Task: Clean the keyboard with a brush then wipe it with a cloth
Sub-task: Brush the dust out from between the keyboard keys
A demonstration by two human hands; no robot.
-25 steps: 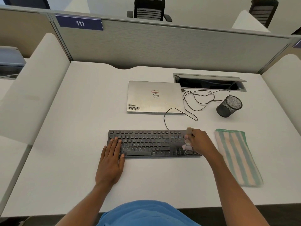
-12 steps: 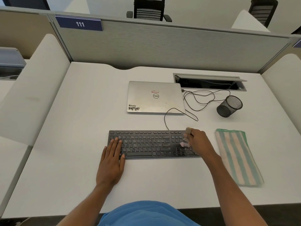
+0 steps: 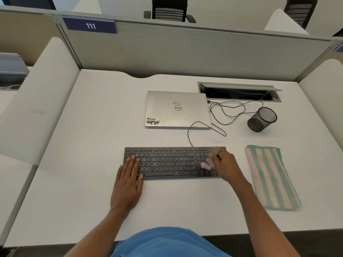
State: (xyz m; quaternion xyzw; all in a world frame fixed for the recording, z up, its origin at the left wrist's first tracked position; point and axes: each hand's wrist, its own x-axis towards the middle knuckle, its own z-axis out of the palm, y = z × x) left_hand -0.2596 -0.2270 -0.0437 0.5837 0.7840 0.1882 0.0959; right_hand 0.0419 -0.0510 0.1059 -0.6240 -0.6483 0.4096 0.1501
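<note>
On the smooth white tabletop (image 3: 78, 164) we see our left hand (image 3: 128, 184) lying flat, its fingers (image 3: 134, 160) straight and resting on the left end of the keyboard (image 3: 167, 162), a slim black plastic rectangle. Toward its right end a small brush (image 3: 210, 160) with a tan handle sets soft pale bristles on the keys. Our right hand (image 3: 227, 165) has its fingers curled round that handle. Further right, apart from the keyboard, lies the cloth (image 3: 269, 177), folded long, fuzzy, striped green and cream.
</note>
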